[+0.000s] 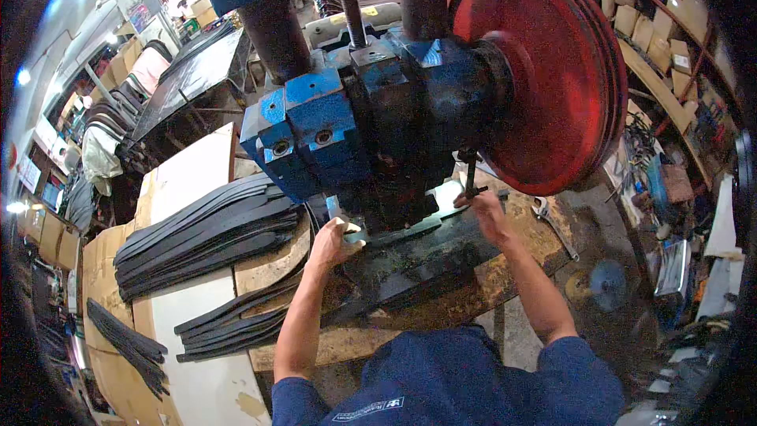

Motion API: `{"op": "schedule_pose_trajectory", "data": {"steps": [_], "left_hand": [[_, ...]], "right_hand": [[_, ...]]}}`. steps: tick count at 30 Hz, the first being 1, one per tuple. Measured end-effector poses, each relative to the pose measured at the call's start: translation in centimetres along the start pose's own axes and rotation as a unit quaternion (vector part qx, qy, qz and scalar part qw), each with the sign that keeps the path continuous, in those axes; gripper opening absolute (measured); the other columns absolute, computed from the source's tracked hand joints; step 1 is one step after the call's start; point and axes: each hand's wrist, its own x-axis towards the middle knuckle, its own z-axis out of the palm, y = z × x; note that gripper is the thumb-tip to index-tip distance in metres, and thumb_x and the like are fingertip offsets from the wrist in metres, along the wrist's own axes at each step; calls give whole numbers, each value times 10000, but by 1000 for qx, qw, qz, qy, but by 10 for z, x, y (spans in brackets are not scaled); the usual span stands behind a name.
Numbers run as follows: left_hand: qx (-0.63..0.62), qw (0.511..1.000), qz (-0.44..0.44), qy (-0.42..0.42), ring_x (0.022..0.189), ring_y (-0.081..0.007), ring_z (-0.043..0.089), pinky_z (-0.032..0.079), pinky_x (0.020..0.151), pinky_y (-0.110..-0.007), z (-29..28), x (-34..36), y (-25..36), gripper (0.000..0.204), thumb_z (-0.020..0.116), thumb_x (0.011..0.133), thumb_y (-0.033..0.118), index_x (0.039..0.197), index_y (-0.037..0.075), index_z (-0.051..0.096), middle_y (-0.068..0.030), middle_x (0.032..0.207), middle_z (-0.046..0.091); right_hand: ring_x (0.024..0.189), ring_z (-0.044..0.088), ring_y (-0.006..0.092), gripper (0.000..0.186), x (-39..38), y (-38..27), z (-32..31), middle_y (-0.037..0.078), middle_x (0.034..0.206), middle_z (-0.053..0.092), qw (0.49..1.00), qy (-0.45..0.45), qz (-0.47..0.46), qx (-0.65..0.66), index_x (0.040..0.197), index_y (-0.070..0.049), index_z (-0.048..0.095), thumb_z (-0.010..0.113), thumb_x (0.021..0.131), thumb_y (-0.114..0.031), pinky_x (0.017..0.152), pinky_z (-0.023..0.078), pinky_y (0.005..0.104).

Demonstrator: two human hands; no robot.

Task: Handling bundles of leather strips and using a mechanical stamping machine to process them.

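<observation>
In front of me stands a large blue press with a grooved red flywheel on its right side. My left hand is at the lower left of the press, its fingers bent against a small pale piece whose kind I cannot make out. A dark lever hangs at the lower right of the press, and my right hand is closed around its lower end. Dark machine parts hide the space under the press head between my hands.
Stacks of long black strips lie on cardboard and a white board to my left. An adjustable wrench rests on the worn bench to the right. Farther back left is a dark table; boxes line the right side.
</observation>
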Motion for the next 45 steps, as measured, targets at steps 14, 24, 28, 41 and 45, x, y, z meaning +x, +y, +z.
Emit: {"op": "schedule_pose_trajectory", "data": {"steps": [14,24,28,41,45], "left_hand": [[1,1000,-13,2,906,-345,628,511,787,-407,2,3,-10,393,820,635,265,945,60,693,-167,919,634],[22,999,-42,25,956,-353,603,494,806,-402,-28,-16,1,398,816,674,234,992,71,642,-152,994,619],[-8,995,-57,87,868,-361,587,474,750,-417,-50,-40,9,302,770,682,119,938,48,628,-162,904,574],[-32,981,-60,183,769,-342,558,447,672,-393,-61,-94,59,255,729,648,23,878,33,619,-145,812,535],[-30,977,-38,207,733,-335,556,445,647,-391,-62,-97,60,244,731,651,30,869,32,621,-138,787,533]], "right_hand": [[792,603,246,982,8,-37,-13,111,743,626,984,-21,140,109,701,7,652,51,890,-746,821,440,377],[792,605,270,859,-23,-35,-10,123,734,633,977,-71,160,119,726,3,663,164,956,-657,822,440,364],[828,600,281,580,-27,-58,-7,107,754,641,998,-28,40,-42,774,-41,686,449,943,-543,825,439,374],[1115,549,287,325,-55,-161,82,102,1156,596,978,-127,-157,-55,1076,-42,608,728,819,-200,927,435,413],[1047,578,299,293,-58,-166,79,127,1130,590,984,-174,12,35,1039,-29,580,727,821,-157,879,455,418]]}}
